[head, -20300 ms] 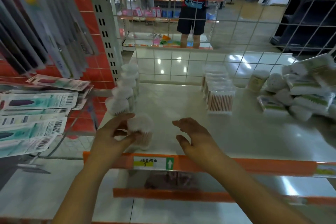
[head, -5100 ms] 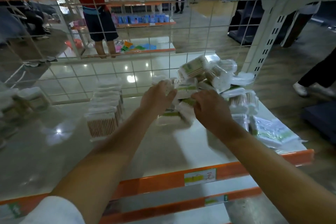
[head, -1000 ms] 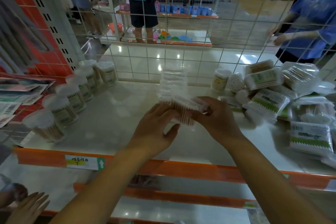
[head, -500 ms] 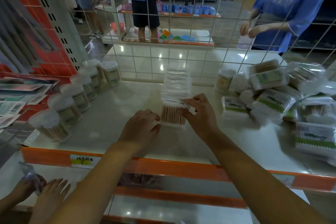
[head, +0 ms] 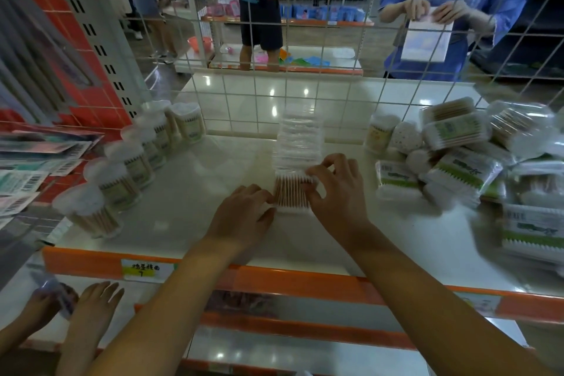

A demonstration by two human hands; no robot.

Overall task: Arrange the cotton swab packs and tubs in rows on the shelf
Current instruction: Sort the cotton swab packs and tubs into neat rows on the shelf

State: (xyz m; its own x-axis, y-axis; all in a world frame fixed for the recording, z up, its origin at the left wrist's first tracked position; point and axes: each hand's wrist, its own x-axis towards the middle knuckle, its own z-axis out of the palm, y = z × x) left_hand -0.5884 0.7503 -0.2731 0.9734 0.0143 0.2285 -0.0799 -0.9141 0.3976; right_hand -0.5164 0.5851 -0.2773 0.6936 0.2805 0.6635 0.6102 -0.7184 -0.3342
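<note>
On the white shelf, right hand pinches the front swab pack, left hand touching flat-fingered, squaring the middle row

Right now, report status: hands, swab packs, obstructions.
Left hand open, touching the front clear pack of wooden-stick swabs. Right hand pinching it. Row of clear packs behind. Unsorted green-labelled packs heaped right.

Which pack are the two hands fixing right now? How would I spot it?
Find the white shelf with the orange front edge. In its middle, a row of clear flat cotton swab packs runs back to the wire grid. It is the front pack, between left hand and right hand.
</note>
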